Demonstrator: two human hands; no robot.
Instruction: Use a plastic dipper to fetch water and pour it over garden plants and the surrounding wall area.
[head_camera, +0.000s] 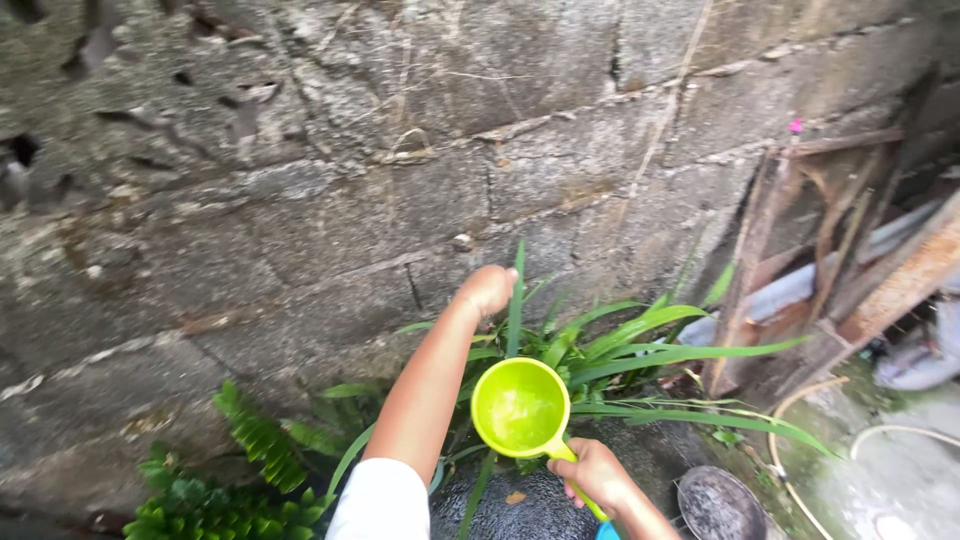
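Right hand grips bright green plastic dipper by handle; left hand closed among long-leaved plant, contents indiscernible; rough grey block wall behind.

Long-leaved plant before the block wall, fern to its left, wooden frame to its right, scoop in front of the plant.

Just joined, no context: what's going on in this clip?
A person's right hand grips the handle of a lime-green plastic water dipper, which holds water, above long-leaved green plants. Their left hand reaches into the leaves near a rough grey block wall. A round dark metal pan sits lower right.
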